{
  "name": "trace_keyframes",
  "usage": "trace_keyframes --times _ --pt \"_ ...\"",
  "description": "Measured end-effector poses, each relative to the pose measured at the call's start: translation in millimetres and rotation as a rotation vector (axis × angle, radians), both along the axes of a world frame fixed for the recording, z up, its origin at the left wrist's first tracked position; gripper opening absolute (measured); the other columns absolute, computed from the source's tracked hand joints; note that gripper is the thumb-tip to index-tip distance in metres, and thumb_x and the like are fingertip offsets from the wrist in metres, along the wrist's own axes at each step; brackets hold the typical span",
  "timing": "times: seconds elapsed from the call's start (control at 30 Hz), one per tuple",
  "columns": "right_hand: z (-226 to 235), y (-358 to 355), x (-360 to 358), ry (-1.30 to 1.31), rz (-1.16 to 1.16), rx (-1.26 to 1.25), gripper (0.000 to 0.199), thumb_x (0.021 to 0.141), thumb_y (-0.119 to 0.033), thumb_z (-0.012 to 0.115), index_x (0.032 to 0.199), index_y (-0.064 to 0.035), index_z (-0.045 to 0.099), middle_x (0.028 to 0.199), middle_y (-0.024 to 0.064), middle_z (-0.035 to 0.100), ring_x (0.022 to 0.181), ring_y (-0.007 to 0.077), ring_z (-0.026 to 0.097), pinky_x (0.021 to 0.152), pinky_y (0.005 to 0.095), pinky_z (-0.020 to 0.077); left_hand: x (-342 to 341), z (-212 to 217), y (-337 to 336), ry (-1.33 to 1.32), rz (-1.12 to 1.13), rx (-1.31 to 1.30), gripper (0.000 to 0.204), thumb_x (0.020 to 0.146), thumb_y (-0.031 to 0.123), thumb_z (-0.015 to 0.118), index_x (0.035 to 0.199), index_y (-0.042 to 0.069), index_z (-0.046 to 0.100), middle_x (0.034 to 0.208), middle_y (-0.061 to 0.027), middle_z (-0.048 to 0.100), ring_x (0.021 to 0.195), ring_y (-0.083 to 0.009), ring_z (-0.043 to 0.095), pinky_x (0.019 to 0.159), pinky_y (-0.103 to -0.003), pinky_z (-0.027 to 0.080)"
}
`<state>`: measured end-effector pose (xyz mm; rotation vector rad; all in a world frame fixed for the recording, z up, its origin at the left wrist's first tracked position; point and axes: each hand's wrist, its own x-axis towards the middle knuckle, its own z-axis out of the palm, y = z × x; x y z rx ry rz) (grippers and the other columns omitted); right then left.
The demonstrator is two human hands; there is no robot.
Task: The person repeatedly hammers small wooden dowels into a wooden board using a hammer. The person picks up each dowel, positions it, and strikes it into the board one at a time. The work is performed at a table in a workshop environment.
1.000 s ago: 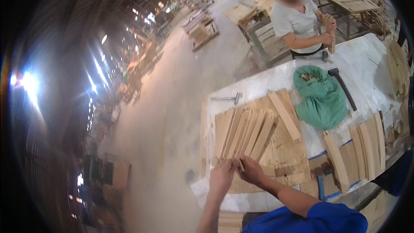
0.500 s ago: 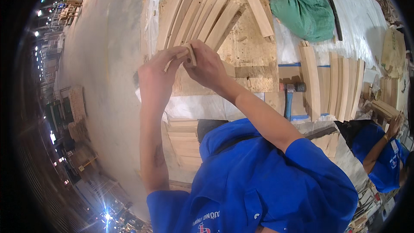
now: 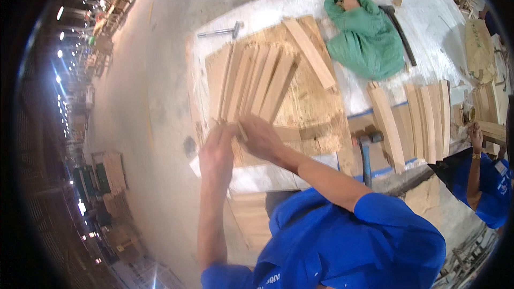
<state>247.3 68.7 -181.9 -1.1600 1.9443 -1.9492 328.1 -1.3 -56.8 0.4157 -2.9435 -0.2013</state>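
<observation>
My left hand and my right hand meet at the near end of a fan of pale wooden slats. The slats lie on a chipboard panel on the white table. Both hands pinch a thin wooden slat between their fingers, at the panel's near left corner. One single slat lies slanted across the panel's far side.
A metal hammer lies at the table's far left. A green cloth and a dark bar are at the back. A blue-handled hammer and more slats lie to the right. A co-worker in blue stands at the right edge.
One second ago only one hand reached the slats. Since then both hands have closed on a thin slat and lowered it to the fan's near end; the view has tilted down.
</observation>
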Motion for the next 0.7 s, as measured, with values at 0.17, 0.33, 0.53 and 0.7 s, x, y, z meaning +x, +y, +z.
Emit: trace_keyframes --times 0.17,0.33,0.53,0.7 --pt "-3.1 -4.9 -13.1 0.066 0.010 -0.084 0.043 0.077 -0.007 0.072 0.115 -0.0038 0.052 0.095 0.0176 0.058 0.090 0.0394 0.059 0.077 0.0463 0.0485 -13.7 12.2 1.0 0.011 -0.036 0.047 0.029 0.085 -0.001 0.056 0.112 0.007 0.064 0.103 -0.0146 0.065 0.098 -0.0333 0.065 0.081 -0.041 0.055" --pt "-13.1 0.2 -14.3 0.049 -0.032 -0.045 0.049 0.077 -0.007 0.073 0.120 -0.0032 0.051 0.100 0.0174 0.059 0.093 0.0393 0.060 0.079 0.0477 0.0489 -28.5 24.6 -4.3 -0.039 -0.015 0.106 0.024 0.085 -0.002 0.058 0.106 0.004 0.068 0.102 -0.0144 0.069 0.094 -0.0325 0.067 0.079 -0.038 0.054" --pt "1.9 -3.3 -22.3 0.118 0.149 -0.231 0.038 0.083 -0.017 0.070 0.116 -0.0026 0.055 0.104 0.0173 0.062 0.102 0.0378 0.061 0.087 0.0466 0.0488 -26.4 35.6 7.2 -0.106 0.239 0.226 0.020 0.088 0.007 0.071 0.107 0.001 0.071 0.097 -0.0127 0.071 0.091 -0.0242 0.070 0.083 -0.035 0.053" --pt "7.8 36.7 -21.2 0.019 0.140 -0.076 0.040 0.081 -0.020 0.072 0.115 -0.0058 0.057 0.102 0.0165 0.063 0.101 0.0371 0.062 0.084 0.0459 0.0500 -26.5 42.5 40.8 -0.029 0.121 0.146 0.017 0.089 0.009 0.071 0.104 0.000 0.073 0.089 -0.0100 0.070 0.086 -0.0216 0.071 0.081 -0.032 0.054"
